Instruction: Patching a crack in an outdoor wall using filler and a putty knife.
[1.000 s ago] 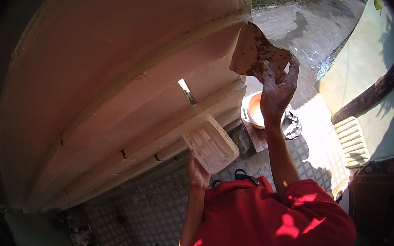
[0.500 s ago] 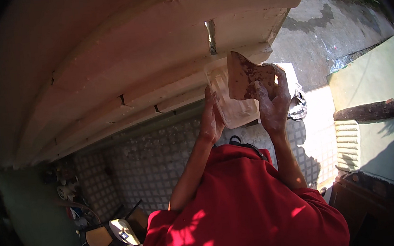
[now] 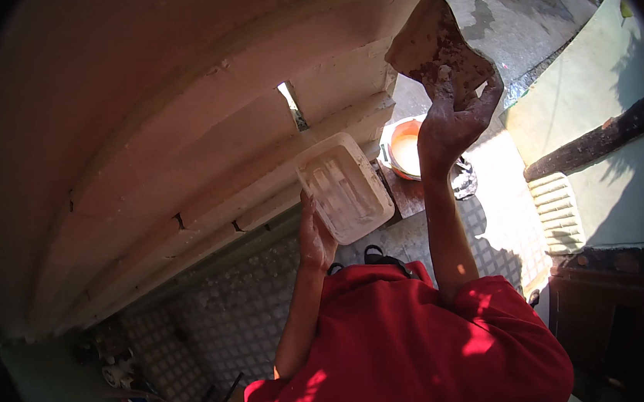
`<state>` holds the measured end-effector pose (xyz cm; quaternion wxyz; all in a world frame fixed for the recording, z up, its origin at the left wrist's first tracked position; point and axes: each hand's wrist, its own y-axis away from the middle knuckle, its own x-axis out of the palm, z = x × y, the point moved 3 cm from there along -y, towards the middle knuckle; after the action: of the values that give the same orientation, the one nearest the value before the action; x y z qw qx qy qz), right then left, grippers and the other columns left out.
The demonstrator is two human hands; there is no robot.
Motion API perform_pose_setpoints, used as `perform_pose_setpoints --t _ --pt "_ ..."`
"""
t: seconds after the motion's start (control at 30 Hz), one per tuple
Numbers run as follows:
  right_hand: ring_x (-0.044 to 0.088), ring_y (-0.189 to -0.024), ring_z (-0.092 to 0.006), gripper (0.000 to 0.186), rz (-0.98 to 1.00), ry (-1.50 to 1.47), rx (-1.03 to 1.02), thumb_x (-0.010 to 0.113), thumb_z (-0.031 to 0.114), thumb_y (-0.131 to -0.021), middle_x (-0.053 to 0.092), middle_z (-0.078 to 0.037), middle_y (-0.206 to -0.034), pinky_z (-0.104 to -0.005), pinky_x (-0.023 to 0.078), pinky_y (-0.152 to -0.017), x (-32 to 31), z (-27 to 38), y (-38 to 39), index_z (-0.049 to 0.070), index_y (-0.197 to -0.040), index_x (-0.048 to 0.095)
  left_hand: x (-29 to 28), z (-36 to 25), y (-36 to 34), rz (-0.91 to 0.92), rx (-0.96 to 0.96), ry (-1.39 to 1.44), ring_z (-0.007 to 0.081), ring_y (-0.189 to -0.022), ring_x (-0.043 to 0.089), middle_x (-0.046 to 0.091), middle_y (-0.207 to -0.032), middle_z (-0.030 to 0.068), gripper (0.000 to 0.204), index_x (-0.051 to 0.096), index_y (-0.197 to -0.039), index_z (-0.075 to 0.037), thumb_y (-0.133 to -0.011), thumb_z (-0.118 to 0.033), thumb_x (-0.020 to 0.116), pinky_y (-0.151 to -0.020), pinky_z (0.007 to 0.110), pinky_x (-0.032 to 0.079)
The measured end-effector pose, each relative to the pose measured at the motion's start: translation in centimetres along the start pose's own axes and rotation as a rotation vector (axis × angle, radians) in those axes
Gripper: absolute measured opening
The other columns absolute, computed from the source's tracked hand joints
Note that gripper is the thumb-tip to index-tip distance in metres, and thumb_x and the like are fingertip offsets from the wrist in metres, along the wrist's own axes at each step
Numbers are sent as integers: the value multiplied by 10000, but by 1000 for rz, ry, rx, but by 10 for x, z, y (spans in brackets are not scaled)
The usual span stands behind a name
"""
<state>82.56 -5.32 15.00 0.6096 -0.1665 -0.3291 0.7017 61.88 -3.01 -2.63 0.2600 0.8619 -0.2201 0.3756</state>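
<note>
My left hand [image 3: 315, 236] is closed on the side of a shallow, rectangular, whitish plastic tub [image 3: 376, 215]. The tub is tilted so that its inside shows, with pale smears on the bottom. Raised to the far right, my right hand [image 3: 455, 130] grips a broad putty scraper [image 3: 430, 39]. Its flat brown blade flares wide and is spotted with dark stains; the thumb presses on its face. Whitish dried material coats the fingers of this hand. The scraper is apart from the tub and close to the end of the ledged wall.
A pale, ledged wall [image 3: 199, 127] with a narrow slot curves across the left and front. Beyond the tub, an orange bucket [image 3: 407, 142] with pale contents stands on a brown surface [image 3: 409, 199]. Tiled floor [image 3: 225, 319] lies below; a dark beam [image 3: 602, 135] juts at the right.
My right hand has lifted the scraper up and away from the tub, toward the far right. The left hand has brought the tub left and nearer, and the bucket has come into view.
</note>
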Motion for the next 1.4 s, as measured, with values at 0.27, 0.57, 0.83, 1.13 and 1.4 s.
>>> perform_pose_setpoints --t 0.27,0.57,0.83,1.13,1.4 --pt "665 -991 -271 319 55 89 -253 538 -70 -863 661 -185 -1098 -327 538 -811 38 14 13 -50 -1180 571 -6 -3 12 -2 -9 -16 236 -1362 321 313 -1486 60 590 224 -1478 -166 -966 -367 437 -1115 417 292" --pt "685 -921 -185 362 139 126 -214 585 -21 -884 650 -162 -1143 -270 551 -713 61 22 31 0 -1245 573 -7 -8 15 -98 -20 31 241 -1287 423 437 -1396 80 529 335 -1419 -97 -963 -338 452 -1072 414 348" --pt "692 -700 -231 390 200 131 -285 611 -12 -857 667 -191 -1050 -288 523 -593 74 32 49 31 -1244 585 -11 -13 18 -74 -51 9 238 -1293 413 428 -1403 76 528 336 -1417 -104 -965 -354 446 -1075 402 338" --pt "684 -911 -293 421 296 24 -247 591 -90 -790 647 -187 -1108 -314 552 -719 78 53 73 26 -1194 611 -18 -16 14 -23 -42 -40 218 -1357 326 318 -1487 49 591 233 -1477 -133 -984 -408 409 -1115 386 270" --pt "670 -975 -291 374 396 -64 -192 584 -91 -812 647 -199 -1111 -312 545 -776 62 69 78 14 -1168 625 -9 -26 10 -81 -59 -51 215 -1369 306 291 -1496 47 638 200 -1483 -127 -977 -452 413 -1112 388 280"
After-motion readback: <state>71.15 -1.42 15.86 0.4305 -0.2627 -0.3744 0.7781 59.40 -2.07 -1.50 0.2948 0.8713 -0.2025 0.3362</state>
